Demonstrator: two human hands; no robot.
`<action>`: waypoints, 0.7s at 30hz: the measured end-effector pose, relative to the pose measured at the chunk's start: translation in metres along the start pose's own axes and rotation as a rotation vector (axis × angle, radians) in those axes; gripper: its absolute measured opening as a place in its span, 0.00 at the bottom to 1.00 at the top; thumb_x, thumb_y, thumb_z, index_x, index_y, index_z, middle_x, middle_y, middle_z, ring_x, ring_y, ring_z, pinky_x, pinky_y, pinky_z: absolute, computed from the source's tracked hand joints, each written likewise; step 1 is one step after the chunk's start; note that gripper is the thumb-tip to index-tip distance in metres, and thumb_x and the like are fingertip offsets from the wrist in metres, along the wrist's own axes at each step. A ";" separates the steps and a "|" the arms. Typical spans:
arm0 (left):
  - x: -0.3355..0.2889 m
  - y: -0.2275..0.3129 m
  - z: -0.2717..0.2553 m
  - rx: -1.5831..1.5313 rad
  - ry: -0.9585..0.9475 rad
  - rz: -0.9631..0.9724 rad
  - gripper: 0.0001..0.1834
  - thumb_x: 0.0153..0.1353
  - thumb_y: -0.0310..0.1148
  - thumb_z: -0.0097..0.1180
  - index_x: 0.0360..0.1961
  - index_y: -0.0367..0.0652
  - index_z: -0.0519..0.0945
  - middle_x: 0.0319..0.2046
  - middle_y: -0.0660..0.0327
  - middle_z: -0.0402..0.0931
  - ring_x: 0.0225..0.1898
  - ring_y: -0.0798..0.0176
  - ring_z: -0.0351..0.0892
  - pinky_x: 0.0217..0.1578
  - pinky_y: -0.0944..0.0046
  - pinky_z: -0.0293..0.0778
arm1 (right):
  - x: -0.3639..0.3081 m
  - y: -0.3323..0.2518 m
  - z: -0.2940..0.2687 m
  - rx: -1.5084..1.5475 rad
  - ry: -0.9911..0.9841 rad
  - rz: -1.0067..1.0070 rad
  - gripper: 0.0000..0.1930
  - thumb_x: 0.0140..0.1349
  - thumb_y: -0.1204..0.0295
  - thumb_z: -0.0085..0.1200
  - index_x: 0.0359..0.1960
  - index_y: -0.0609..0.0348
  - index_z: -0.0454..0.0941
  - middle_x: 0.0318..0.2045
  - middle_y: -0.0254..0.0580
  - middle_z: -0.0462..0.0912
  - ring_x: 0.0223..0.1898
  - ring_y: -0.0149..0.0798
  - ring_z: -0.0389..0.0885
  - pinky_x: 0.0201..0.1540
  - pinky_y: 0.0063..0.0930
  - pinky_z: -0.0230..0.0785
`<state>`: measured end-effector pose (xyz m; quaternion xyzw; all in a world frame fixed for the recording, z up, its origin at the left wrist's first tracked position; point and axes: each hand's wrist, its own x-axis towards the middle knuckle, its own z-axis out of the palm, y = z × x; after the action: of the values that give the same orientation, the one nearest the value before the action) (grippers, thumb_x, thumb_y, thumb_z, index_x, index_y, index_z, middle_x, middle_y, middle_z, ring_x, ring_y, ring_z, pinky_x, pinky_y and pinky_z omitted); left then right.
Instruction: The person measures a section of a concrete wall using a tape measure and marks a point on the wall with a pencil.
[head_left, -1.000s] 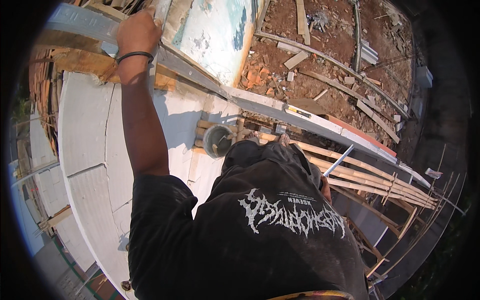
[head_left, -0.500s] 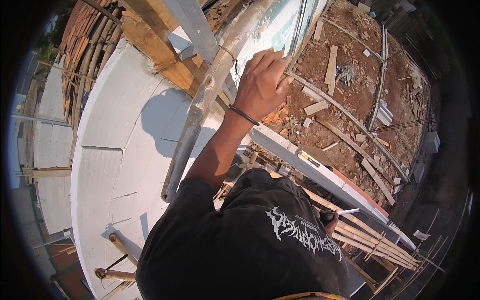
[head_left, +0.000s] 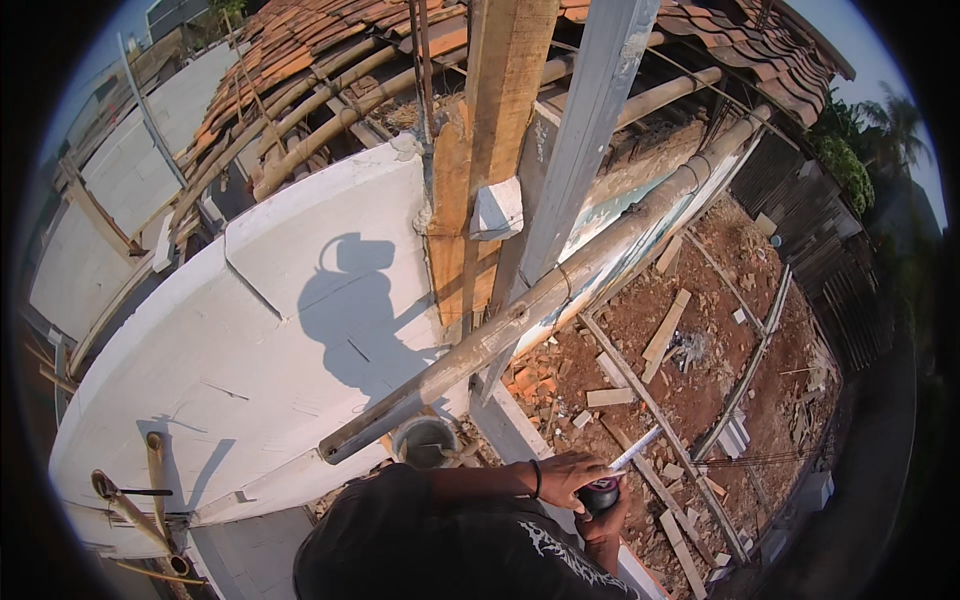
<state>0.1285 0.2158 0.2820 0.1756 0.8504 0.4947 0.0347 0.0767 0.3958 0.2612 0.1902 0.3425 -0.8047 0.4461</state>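
One tape measure, left hand above, right hand below

Tape measure: low in view, right of centre, just ahead of the shirt. Dark casing, touch of purple. White blade sticks out up and to the right, seen against the earth yard.

Right hand: fingers curled round the casing from beneath, holding it. Left hand: dark band at wrist, fingers bent over the top of the casing; cannot tell whether they pinch the blade or only touch.

Left of the hands: bucket, near the low end of a long pole. Pole slants up to the right, crossing in front of a grey metal post. Timber stands beside the post; pale block chunk against it.

White block wall curves across the left, with a person's shadow on it. Bamboo at the lower left. Roof tiles along the top. Loose planks and broken orange pieces on the yard's red soil.
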 end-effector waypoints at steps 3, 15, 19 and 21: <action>-0.009 -0.014 0.013 0.091 0.081 -0.021 0.44 0.43 0.41 0.71 0.61 0.38 0.65 0.52 0.46 0.70 0.56 0.43 0.69 0.57 0.49 0.66 | 0.015 0.013 0.018 -0.063 0.072 0.012 0.31 0.60 0.37 0.45 0.45 0.52 0.77 0.41 0.40 0.82 0.37 0.42 0.83 0.26 0.29 0.77; -0.043 -0.024 -0.006 0.033 0.286 -0.171 0.44 0.46 0.36 0.67 0.64 0.38 0.60 0.50 0.43 0.71 0.53 0.40 0.72 0.53 0.48 0.69 | 0.053 0.026 0.037 -0.116 -0.320 0.365 0.31 0.61 0.34 0.39 0.43 0.49 0.73 0.30 0.37 0.79 0.22 0.36 0.78 0.13 0.24 0.67; -0.055 -0.015 0.000 -0.012 0.338 -0.303 0.42 0.46 0.34 0.65 0.63 0.39 0.62 0.50 0.44 0.72 0.53 0.41 0.73 0.54 0.49 0.69 | 0.051 0.039 0.053 -0.221 -0.172 0.405 0.32 0.60 0.32 0.37 0.44 0.47 0.73 0.30 0.35 0.78 0.20 0.35 0.77 0.13 0.23 0.64; -0.060 -0.013 0.008 -0.018 0.392 -0.381 0.44 0.43 0.31 0.66 0.65 0.45 0.61 0.51 0.44 0.71 0.54 0.41 0.72 0.54 0.50 0.70 | 0.051 0.044 0.040 -0.344 -0.141 0.330 0.33 0.61 0.30 0.35 0.43 0.46 0.72 0.30 0.34 0.78 0.21 0.35 0.77 0.12 0.24 0.64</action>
<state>0.1829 0.1971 0.2599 -0.0869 0.8541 0.5115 -0.0368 0.0868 0.3206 0.2406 0.1083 0.4071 -0.6620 0.6200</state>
